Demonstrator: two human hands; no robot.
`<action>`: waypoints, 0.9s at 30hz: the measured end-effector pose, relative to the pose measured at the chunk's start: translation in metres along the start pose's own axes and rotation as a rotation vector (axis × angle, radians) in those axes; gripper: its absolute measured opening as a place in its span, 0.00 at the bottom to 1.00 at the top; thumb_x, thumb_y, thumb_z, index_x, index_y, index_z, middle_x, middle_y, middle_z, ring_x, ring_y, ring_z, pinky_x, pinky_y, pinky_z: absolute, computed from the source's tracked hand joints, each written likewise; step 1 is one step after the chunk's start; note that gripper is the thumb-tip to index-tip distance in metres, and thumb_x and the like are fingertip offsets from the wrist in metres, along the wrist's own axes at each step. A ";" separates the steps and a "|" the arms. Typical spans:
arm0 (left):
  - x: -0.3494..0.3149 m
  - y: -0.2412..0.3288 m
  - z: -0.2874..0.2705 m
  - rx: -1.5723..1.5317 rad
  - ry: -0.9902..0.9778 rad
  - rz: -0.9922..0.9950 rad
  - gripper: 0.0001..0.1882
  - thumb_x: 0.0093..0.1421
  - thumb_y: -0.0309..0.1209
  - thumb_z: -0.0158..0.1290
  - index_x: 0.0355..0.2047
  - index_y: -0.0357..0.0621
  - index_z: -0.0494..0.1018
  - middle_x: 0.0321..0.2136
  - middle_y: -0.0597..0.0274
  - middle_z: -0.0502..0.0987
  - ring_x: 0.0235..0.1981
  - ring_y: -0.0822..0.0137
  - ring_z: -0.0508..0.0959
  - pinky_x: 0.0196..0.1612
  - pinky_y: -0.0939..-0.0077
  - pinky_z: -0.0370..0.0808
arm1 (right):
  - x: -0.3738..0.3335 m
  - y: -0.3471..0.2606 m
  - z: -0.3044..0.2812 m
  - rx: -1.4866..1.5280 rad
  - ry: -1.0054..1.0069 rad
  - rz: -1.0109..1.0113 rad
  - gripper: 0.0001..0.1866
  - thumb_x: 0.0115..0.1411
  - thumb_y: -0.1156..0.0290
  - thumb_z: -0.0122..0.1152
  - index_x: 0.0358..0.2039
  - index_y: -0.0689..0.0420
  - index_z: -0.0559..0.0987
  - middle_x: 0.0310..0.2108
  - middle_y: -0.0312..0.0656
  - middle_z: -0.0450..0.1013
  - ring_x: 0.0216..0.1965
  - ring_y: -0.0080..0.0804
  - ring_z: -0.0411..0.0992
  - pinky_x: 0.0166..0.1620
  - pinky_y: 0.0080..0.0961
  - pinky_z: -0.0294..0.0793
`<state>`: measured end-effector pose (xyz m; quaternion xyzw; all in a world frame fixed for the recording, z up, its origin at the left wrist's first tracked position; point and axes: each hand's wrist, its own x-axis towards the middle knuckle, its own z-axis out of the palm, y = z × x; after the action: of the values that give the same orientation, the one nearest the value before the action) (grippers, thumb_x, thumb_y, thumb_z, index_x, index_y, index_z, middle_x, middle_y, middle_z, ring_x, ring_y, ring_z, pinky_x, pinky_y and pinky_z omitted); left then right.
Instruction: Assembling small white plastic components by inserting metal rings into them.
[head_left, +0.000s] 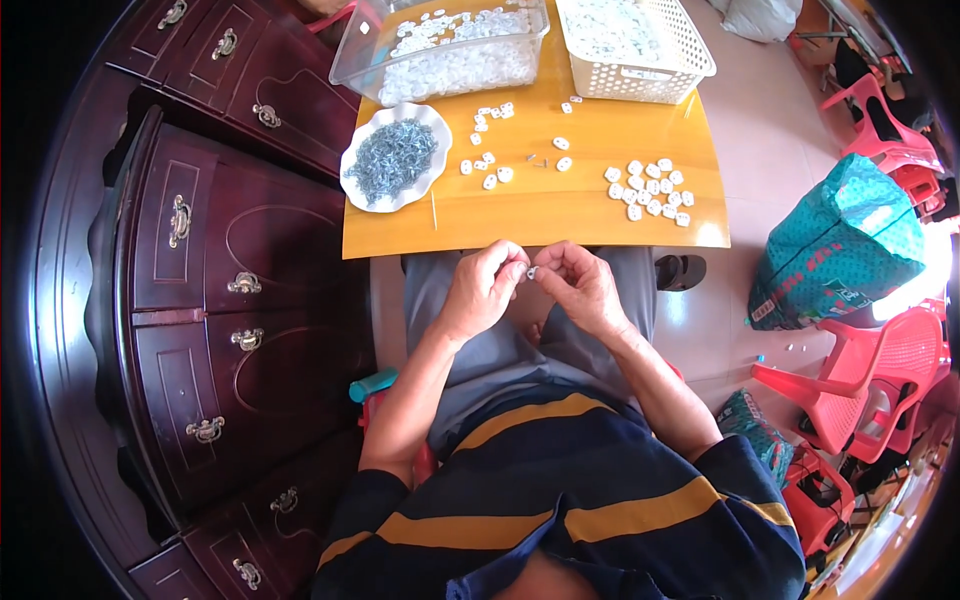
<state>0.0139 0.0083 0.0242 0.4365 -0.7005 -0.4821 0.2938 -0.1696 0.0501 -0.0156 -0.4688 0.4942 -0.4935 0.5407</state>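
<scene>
Just off the near edge of the table, my left hand [484,290] and my right hand [585,288] meet over my lap. Their fingertips pinch a small white plastic piece [531,272] between them; most of it is hidden by the fingers. Similar white pieces with dark holes lie on the table, with a tight cluster [653,190] at the right and looser ones [490,181] toward the left. A few tiny metal screws [540,163] rest near the middle. At the left, a white scalloped dish [441,127] holds a heap of grey metal screws [393,160].
Along the wooden table's [560,222] far side stand a clear plastic bin [440,75] and a white perforated basket [645,85], both filled with white pieces. A thin stick [434,211] lies by the dish. Dark cabinets [260,220] flank the left; a teal bag [835,250] and red chairs [850,375] stand right.
</scene>
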 end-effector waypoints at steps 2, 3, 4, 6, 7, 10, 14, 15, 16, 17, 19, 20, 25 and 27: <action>-0.001 -0.001 -0.002 -0.002 -0.010 0.001 0.04 0.68 0.25 0.50 0.36 0.36 0.73 0.24 0.61 0.77 0.21 0.71 0.77 0.27 0.76 0.74 | 0.000 -0.003 -0.001 -0.046 -0.010 0.002 0.06 0.63 0.75 0.64 0.40 0.62 0.80 0.30 0.32 0.78 0.30 0.14 0.73 0.37 0.15 0.75; -0.001 -0.001 -0.002 -0.003 -0.020 0.004 0.06 0.69 0.26 0.50 0.37 0.35 0.73 0.25 0.61 0.77 0.22 0.73 0.77 0.27 0.78 0.74 | 0.000 -0.002 -0.001 -0.045 -0.011 0.005 0.06 0.63 0.75 0.64 0.40 0.62 0.80 0.30 0.32 0.78 0.30 0.14 0.73 0.37 0.15 0.75; -0.001 -0.001 -0.002 -0.003 -0.021 0.001 0.06 0.69 0.26 0.50 0.37 0.35 0.73 0.25 0.61 0.77 0.22 0.73 0.77 0.27 0.78 0.74 | 0.000 -0.001 0.000 -0.009 -0.004 0.012 0.06 0.63 0.75 0.64 0.40 0.62 0.80 0.30 0.32 0.79 0.31 0.14 0.73 0.37 0.15 0.75; -0.001 0.000 -0.002 -0.017 -0.017 -0.007 0.06 0.69 0.27 0.50 0.38 0.35 0.73 0.25 0.62 0.77 0.22 0.73 0.77 0.27 0.78 0.74 | 0.000 0.000 0.000 0.028 0.004 0.022 0.06 0.64 0.75 0.64 0.40 0.62 0.81 0.30 0.32 0.79 0.31 0.14 0.73 0.37 0.15 0.75; -0.001 -0.001 -0.001 -0.017 -0.018 -0.009 0.06 0.69 0.27 0.50 0.38 0.35 0.73 0.25 0.62 0.77 0.22 0.73 0.77 0.27 0.78 0.74 | 0.000 -0.001 0.000 0.030 0.004 0.017 0.06 0.64 0.75 0.64 0.40 0.62 0.81 0.30 0.32 0.79 0.31 0.14 0.73 0.37 0.15 0.75; -0.001 -0.002 -0.001 -0.045 -0.005 -0.014 0.06 0.70 0.27 0.50 0.38 0.35 0.73 0.26 0.62 0.78 0.23 0.74 0.77 0.27 0.79 0.74 | 0.001 -0.001 0.000 0.028 0.006 0.008 0.06 0.64 0.75 0.64 0.41 0.62 0.81 0.31 0.32 0.79 0.31 0.14 0.74 0.37 0.15 0.75; -0.001 -0.002 -0.001 -0.052 -0.016 -0.020 0.06 0.70 0.27 0.50 0.38 0.36 0.73 0.26 0.62 0.78 0.23 0.75 0.77 0.28 0.80 0.74 | 0.000 0.002 0.000 0.041 0.001 0.005 0.07 0.64 0.76 0.63 0.41 0.62 0.80 0.30 0.31 0.78 0.30 0.13 0.72 0.36 0.14 0.74; -0.002 -0.003 -0.001 -0.052 -0.020 -0.019 0.06 0.70 0.26 0.50 0.38 0.36 0.73 0.26 0.62 0.78 0.23 0.75 0.77 0.28 0.80 0.74 | 0.000 0.002 0.000 0.043 0.003 0.006 0.07 0.64 0.76 0.63 0.41 0.62 0.80 0.30 0.31 0.78 0.30 0.13 0.72 0.36 0.14 0.74; -0.002 -0.003 -0.001 -0.051 -0.022 -0.020 0.06 0.70 0.26 0.50 0.38 0.36 0.73 0.26 0.62 0.78 0.23 0.75 0.77 0.28 0.80 0.74 | 0.000 0.002 0.001 0.063 0.004 0.000 0.07 0.64 0.76 0.63 0.42 0.62 0.79 0.30 0.31 0.77 0.30 0.13 0.71 0.36 0.14 0.73; -0.002 -0.002 -0.002 -0.039 -0.030 -0.022 0.06 0.70 0.27 0.50 0.38 0.36 0.73 0.26 0.62 0.78 0.23 0.75 0.77 0.28 0.80 0.74 | 0.000 0.002 0.001 0.084 0.006 -0.006 0.07 0.63 0.77 0.63 0.42 0.62 0.79 0.30 0.30 0.76 0.29 0.13 0.70 0.35 0.13 0.72; -0.002 -0.001 -0.002 -0.026 -0.039 -0.025 0.06 0.70 0.27 0.50 0.38 0.36 0.73 0.26 0.62 0.78 0.23 0.75 0.77 0.28 0.80 0.74 | 0.001 0.001 0.001 0.090 0.004 -0.001 0.08 0.63 0.77 0.63 0.42 0.62 0.78 0.30 0.30 0.75 0.29 0.12 0.69 0.35 0.12 0.72; -0.002 -0.001 -0.002 -0.027 -0.035 -0.034 0.06 0.70 0.27 0.50 0.38 0.36 0.73 0.26 0.63 0.78 0.23 0.75 0.76 0.28 0.80 0.74 | 0.001 0.001 0.001 0.094 0.002 0.004 0.08 0.63 0.78 0.63 0.43 0.62 0.77 0.30 0.30 0.74 0.29 0.12 0.69 0.34 0.12 0.71; -0.001 -0.003 -0.001 -0.037 0.000 -0.050 0.07 0.70 0.27 0.50 0.38 0.36 0.73 0.26 0.63 0.77 0.23 0.76 0.76 0.28 0.81 0.74 | 0.001 0.001 0.001 0.102 0.001 -0.003 0.07 0.63 0.78 0.63 0.42 0.62 0.77 0.30 0.30 0.75 0.30 0.12 0.69 0.35 0.12 0.71; -0.001 -0.003 0.000 -0.034 0.040 -0.018 0.05 0.68 0.26 0.51 0.36 0.37 0.74 0.23 0.62 0.77 0.20 0.72 0.77 0.25 0.76 0.74 | 0.001 0.000 0.001 0.103 0.000 -0.004 0.07 0.63 0.78 0.63 0.42 0.62 0.77 0.30 0.30 0.75 0.30 0.12 0.69 0.35 0.12 0.72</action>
<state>0.0153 0.0083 0.0217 0.4472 -0.6823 -0.4878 0.3108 -0.1685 0.0490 -0.0160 -0.4412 0.4671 -0.5194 0.5633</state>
